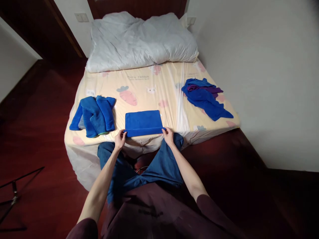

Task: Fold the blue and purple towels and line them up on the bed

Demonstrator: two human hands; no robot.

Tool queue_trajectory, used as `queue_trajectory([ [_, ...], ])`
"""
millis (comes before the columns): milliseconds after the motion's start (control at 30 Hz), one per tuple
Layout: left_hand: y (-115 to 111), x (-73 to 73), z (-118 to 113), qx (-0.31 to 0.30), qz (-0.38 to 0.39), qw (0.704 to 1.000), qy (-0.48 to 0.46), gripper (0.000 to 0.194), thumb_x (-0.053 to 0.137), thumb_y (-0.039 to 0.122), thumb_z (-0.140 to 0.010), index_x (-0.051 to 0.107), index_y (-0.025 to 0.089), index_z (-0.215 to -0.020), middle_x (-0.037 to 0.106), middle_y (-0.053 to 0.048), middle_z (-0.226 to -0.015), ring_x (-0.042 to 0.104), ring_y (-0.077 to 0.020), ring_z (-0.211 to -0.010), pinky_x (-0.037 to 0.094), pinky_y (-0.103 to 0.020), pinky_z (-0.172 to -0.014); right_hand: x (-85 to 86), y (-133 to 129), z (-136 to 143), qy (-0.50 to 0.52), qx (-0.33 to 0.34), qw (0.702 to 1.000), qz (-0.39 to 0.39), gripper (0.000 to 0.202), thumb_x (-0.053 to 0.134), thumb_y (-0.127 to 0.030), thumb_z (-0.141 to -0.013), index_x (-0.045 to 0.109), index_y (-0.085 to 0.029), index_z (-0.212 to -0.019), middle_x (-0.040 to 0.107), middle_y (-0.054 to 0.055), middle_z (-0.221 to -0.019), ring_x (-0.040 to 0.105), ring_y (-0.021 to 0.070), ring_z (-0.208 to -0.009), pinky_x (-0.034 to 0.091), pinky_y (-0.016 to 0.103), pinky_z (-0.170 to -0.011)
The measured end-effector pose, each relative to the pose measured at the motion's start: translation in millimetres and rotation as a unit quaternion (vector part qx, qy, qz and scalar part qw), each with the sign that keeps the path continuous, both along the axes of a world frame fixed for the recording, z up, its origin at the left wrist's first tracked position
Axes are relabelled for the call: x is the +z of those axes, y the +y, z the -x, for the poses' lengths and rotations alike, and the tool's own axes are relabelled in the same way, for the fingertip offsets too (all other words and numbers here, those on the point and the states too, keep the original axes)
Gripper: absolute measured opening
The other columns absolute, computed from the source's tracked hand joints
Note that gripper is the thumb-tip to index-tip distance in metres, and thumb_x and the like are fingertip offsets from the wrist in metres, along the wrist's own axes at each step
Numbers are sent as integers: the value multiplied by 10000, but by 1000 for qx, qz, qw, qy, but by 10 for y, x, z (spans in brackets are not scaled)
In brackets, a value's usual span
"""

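In the head view, a blue cloth (143,119) was spread at the near edge of the bed (107,83), its near side turned over into a strip (144,132). The strip was pinched at one end by the grip of the left hand (120,139) and at the other by that of the right hand (168,136). A bundle (93,114) of blue cloths was placed to the left, a loose blue and purple heap (205,98) to the right.

A bed (159,93) with a dark headboard (139,7) stands near a pale wall (254,73); the floor (45,129) is dark red, the light dim, its shadows deepest at lower right.
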State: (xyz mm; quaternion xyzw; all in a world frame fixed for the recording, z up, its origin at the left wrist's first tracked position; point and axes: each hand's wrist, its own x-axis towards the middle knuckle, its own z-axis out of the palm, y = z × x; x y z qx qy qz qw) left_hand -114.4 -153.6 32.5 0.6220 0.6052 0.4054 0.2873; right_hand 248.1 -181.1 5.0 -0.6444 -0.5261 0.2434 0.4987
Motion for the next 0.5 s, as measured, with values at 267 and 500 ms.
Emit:
queue_trajectory([
  [267, 38, -83, -2, 36, 26, 999, 25, 399, 554, 515, -889, 688, 169, -1034, 736, -86, -890, 705, -220, -756, 545, -341, -758, -86, 133, -18, 16, 5, 1000, 12, 530, 572, -650, -892, 727, -153, -993, 764, 131, -883, 719, 250, -787, 576, 358, -770],
  [500, 72, -99, -19, 50, 30, 997, 47, 378, 529, 490, -919, 668, 171, -1066, 747, -111, -952, 725, -231, -770, 553, -340, -759, -111, 169, -17, -31, -4, 998, 47, 549, 505, -645, -946, 726, -154, -1054, 768, 131, -925, 721, 257, -830, 570, 362, -801],
])
